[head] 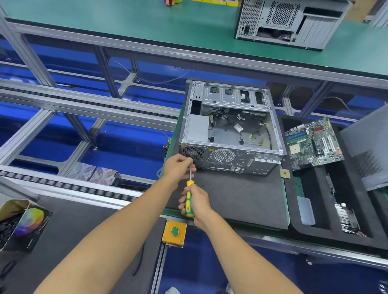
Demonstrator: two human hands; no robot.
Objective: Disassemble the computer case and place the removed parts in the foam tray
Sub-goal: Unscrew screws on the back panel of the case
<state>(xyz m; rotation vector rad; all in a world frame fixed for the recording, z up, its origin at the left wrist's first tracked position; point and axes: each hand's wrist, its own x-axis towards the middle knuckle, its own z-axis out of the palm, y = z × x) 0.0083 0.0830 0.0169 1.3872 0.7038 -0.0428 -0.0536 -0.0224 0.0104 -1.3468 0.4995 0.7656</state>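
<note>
An open grey metal computer case (231, 128) lies on its side on a dark mat (237, 197) that covers the green-edged table (285, 204), its perforated rear panel facing the person and its interior showing loose cables and a bare floor. At the case's 7 o'clock corner the left hand (178, 167) is curled, its fingertips pinching the thin steel shaft of a yellow-and-green-handled screwdriver (189, 199) near the tip, close against the round vent grille. The right hand (196, 203), at 6 o'clock from the left, grips the screwdriver's handle, fingers wrapped round it, so the tool runs up from the right hand to the left. At 3 o'clock from the case sits a black foam tray (290, 217) with several compartments: a green motherboard (314, 144) rests tilted across its far end, a silver finned heat sink (346, 217) lies in a near compartment, and a pale translucent piece (306, 209) lies just beside it at 9 o'clock. A small square gold-coloured chip (285, 173) lies at the tray's edge, near the case's 5 o'clock corner. A grey side panel (375, 146) leans over the tray's 3 o'clock side. At 6 o'clock from the hands a yellow box with a green push-button (174, 231) is fixed to the table's front rail — and at 12 o'clock, well apart on a green upper shelf (127, 17), stands a second grey computer case (290, 17).
</note>
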